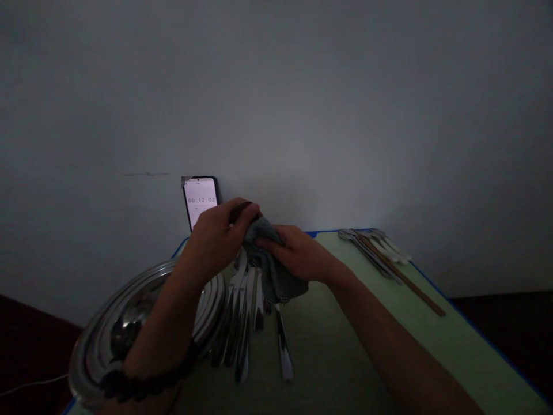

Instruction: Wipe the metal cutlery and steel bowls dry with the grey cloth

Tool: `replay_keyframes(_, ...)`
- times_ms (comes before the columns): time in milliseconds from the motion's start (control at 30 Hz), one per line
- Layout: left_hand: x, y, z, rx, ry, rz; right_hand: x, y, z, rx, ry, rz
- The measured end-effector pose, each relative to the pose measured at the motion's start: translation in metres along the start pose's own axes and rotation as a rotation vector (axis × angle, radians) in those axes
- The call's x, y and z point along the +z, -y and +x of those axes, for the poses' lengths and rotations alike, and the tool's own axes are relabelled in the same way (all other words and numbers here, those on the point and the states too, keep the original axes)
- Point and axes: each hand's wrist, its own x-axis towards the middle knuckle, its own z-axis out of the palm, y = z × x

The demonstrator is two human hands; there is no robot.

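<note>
My left hand (224, 233) is closed, its thumb and fingers pinching a dark rounded utensil (241, 211), possibly a spoon's bowl; most of it is hidden. A grey-green cloth (280, 279) hangs from my right hand (300, 251), which is closed on it. The cloth reaches up to the fingers of my left hand, and both hands are raised over the table. Beneath them lie several metal table knives (242, 323) in a cluster. A single piece of cutlery (283, 346) rests just to their right, its upper end hidden under the cloth.
Shiny nested metal bowls or trays (129, 300) stand at the left, partly behind my left forearm. A phone (201, 199) showing a timer leans on the wall. Forks and spoons (371, 253), white-handled pieces (391, 248) and chopsticks (415, 285) lie at the table's (458, 357) right.
</note>
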Motion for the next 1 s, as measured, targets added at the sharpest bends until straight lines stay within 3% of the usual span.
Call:
replay_keyframes(167,-0.003,0.003,-0.001,-0.119,-0.103,-0.076,0.000,-0.001,-0.003,0.020,0.088,-0.078)
replay_keyframes(300,-0.009,0.003,-0.005,-0.171,-0.133,-0.227,0.000,-0.015,-0.024,0.032,0.102,-0.060)
replay_keyframes(500,-0.014,-0.005,-0.007,-0.129,-0.186,-0.429,0.015,-0.044,-0.074,0.261,0.145,-0.269)
replay_keyframes(633,-0.005,-0.013,-0.007,-0.097,-0.047,-0.499,0.003,-0.039,-0.086,0.276,0.167,-0.144)
replay_keyframes(833,0.025,-0.025,-0.009,-0.015,0.336,-0.676,-0.019,-0.008,-0.087,0.158,0.102,0.192)
replay_keyframes(933,0.042,-0.028,-0.011,0.045,0.431,-0.708,-0.017,-0.012,-0.095,0.207,-0.023,0.080)
replay_keyframes(1000,0.051,-0.027,-0.013,0.077,0.394,-0.562,-0.019,-0.028,-0.105,0.261,-0.145,-0.170)
